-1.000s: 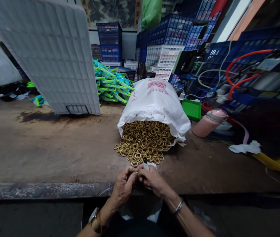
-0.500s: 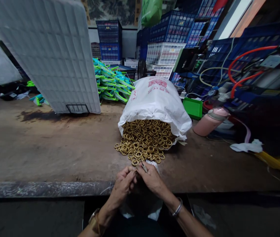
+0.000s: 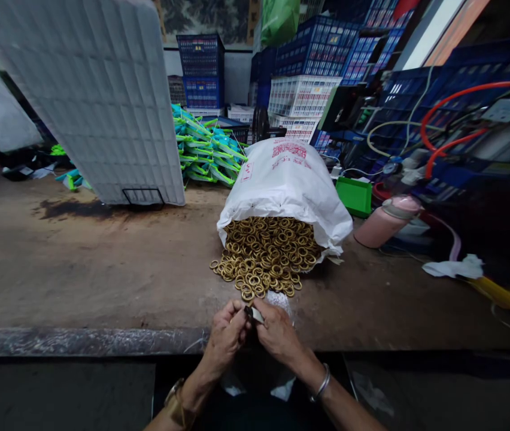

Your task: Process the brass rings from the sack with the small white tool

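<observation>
My left hand point(image 3: 228, 332) is closed, thumb and fingers pinched together over the table's front edge. What it holds is too small and covered to name. My right hand point(image 3: 278, 332) is closed on a small flat pale-grey tool point(image 3: 258, 315), its dark end by the left fingertips. Both hands meet just in front of a heap of brass-coloured rings point(image 3: 273, 251). These rings spill out of the mouth of a white woven sack point(image 3: 282, 179) lying on its side with red print on top.
The brown table point(image 3: 102, 269) has a worn front edge. A tall white ribbed panel point(image 3: 115, 108) stands at left, green and turquoise pieces point(image 3: 210, 149) behind it. To the right are a green tray point(image 3: 354, 196), a pink bottle point(image 3: 383, 222) and red hoses. Crates point(image 3: 304, 93) are stacked behind.
The grey tool in my right hand has turned, showing a broader pale side, and its dark end now lies between the fingertips. Both hands stay close together; the view has shifted slightly.
</observation>
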The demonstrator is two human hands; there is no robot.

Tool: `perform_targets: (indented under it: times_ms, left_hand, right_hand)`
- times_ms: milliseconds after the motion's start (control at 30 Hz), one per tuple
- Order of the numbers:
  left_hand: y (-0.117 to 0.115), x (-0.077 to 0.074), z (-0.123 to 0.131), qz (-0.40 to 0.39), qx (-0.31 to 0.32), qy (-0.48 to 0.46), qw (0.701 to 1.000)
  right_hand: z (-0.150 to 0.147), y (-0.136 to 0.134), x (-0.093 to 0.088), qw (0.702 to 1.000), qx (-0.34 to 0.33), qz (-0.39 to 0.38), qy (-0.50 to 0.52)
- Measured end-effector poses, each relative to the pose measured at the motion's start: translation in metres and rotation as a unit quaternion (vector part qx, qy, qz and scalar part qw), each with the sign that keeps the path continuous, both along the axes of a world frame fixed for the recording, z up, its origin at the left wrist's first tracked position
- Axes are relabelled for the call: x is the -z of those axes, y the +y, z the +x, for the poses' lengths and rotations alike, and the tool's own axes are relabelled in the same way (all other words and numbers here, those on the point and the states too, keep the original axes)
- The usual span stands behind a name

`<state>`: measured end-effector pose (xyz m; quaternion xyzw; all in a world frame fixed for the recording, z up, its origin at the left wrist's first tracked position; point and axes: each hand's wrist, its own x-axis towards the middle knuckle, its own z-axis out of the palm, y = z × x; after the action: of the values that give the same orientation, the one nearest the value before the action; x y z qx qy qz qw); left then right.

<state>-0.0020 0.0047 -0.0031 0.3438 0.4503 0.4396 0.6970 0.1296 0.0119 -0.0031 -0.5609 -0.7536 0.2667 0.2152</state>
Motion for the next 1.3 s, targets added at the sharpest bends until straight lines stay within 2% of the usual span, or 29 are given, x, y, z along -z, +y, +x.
perform_targets:
  times_ms: [200,300,433,500,633,800,900,1033,1133,1233,1300]
  left_hand:
    - [-0.004,0.004,-0.003,0.025,0.002,0.036,0.999]
    - [-0.010,-0.002,-0.005,-0.004,0.018,0.026,0.999]
    - [-0.014,-0.009,-0.005,-0.043,0.035,-0.079,0.995]
    - [-0.014,-0.009,-0.005,-0.059,0.031,-0.119,0.991]
    - [-0.011,-0.008,-0.004,-0.077,0.027,-0.141,0.987]
    - [-0.009,-0.011,-0.006,-0.107,0.020,-0.188,0.976]
    - [-0.006,-0.006,-0.009,-0.136,0.013,-0.223,0.965]
    - [-0.001,0.002,-0.010,-0.173,-0.002,-0.243,0.954]
    - [0.002,0.004,-0.007,-0.160,-0.022,-0.225,0.961]
    - [0.003,0.004,-0.002,-0.097,-0.024,-0.171,0.980]
    - [0.004,0.005,0.000,-0.038,-0.033,-0.108,0.993]
  right_hand:
    - [-0.002,0.003,0.002,0.996,-0.001,-0.006,-0.088]
    - [0.004,0.009,0.007,0.988,0.056,-0.010,-0.143]
    - [0.018,0.022,0.010,0.974,0.154,0.012,-0.168]
    - [0.023,0.029,0.010,0.970,0.178,0.038,-0.158]
    - [0.021,0.039,0.007,0.971,0.171,0.056,-0.159]
    - [0.012,0.043,0.004,0.963,0.170,0.040,-0.205]
    - [0.012,0.043,0.006,0.962,0.172,0.035,-0.207]
    - [0.016,0.045,0.011,0.969,0.188,0.035,-0.158]
    - [0.019,0.045,0.012,0.977,0.197,0.029,-0.078]
    - [0.018,0.042,0.009,0.978,0.187,-0.011,0.087]
    - [0.015,0.037,0.004,0.959,0.151,-0.083,0.227]
